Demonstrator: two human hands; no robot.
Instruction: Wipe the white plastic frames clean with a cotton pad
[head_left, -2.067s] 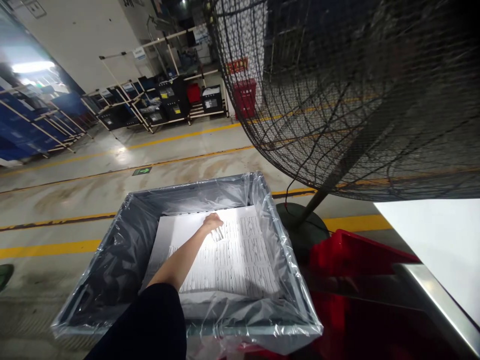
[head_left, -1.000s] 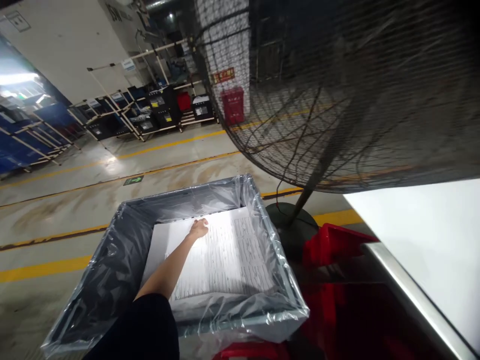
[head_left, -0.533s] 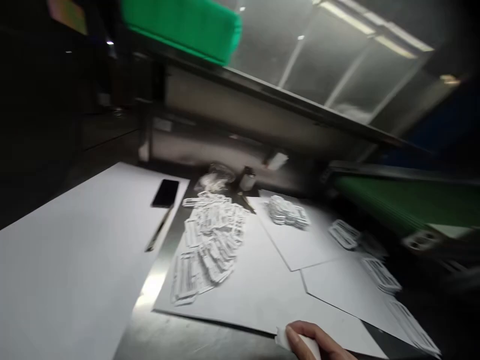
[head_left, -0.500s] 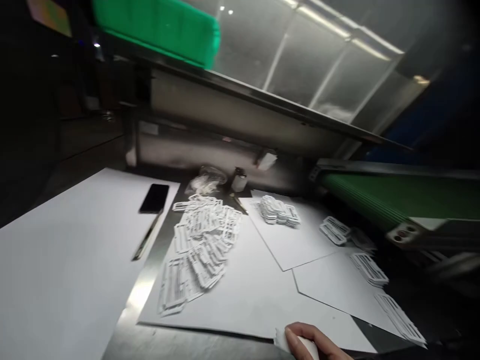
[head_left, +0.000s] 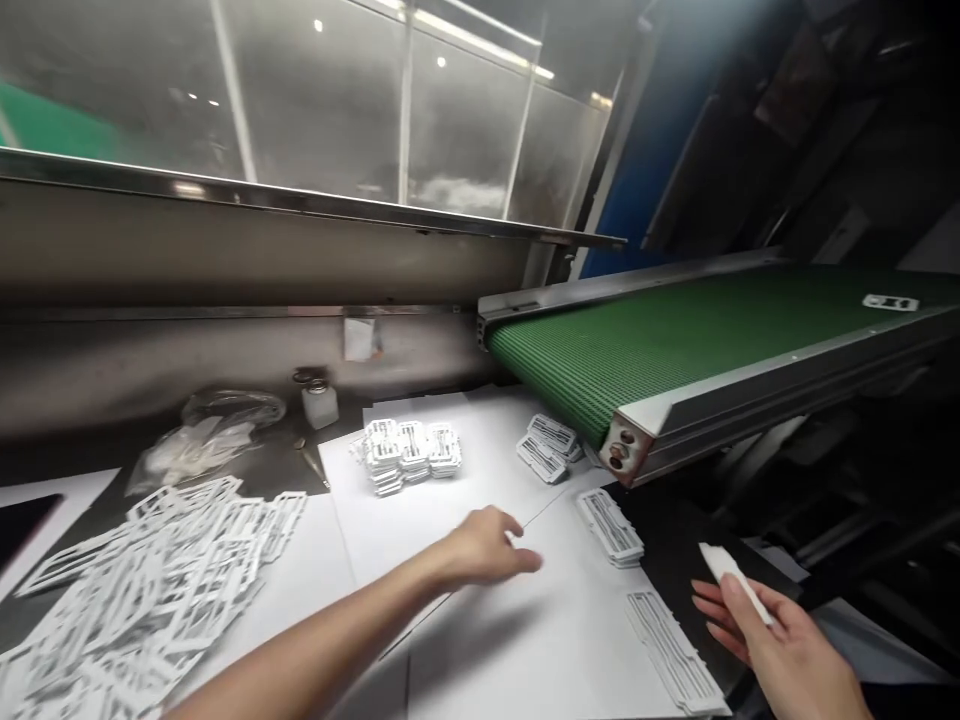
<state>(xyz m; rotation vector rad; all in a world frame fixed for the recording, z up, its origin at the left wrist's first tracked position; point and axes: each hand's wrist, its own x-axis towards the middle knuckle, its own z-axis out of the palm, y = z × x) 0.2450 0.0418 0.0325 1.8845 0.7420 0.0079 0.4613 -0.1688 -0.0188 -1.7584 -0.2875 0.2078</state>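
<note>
We count two hands here, both the person's own, and five small lots of white moulded parts on the white sheets (head_left: 480, 650) that cover the counter. One stack (head_left: 405, 452) sits toward the back edge, a pair (head_left: 549, 445) lies just under the end of the green conveyor belt (head_left: 675, 335), a single stack (head_left: 609, 525) lies near the right edge, and a flat strip (head_left: 671, 660) rests at the front right corner. A loose heap of white frames (head_left: 142, 590) — too many to count — spreads over the left end. At the back edge we see a crumpled clear bag (head_left: 210, 440) and one small bottle (head_left: 321, 402). One more white part (head_left: 889, 302) rides far up the belt.

The belt's roller end overhangs the counter's right side, crowding the pair beneath it.

The left hand (head_left: 487, 545) reaches out over the sheets mid-counter, fingers loosely curled and holding nothing; whether it touches the paper we cannot tell. The right hand (head_left: 780, 645) — palm up, off the front right corner — pinches a small white piece (head_left: 731, 578) at its fingertips.
</note>
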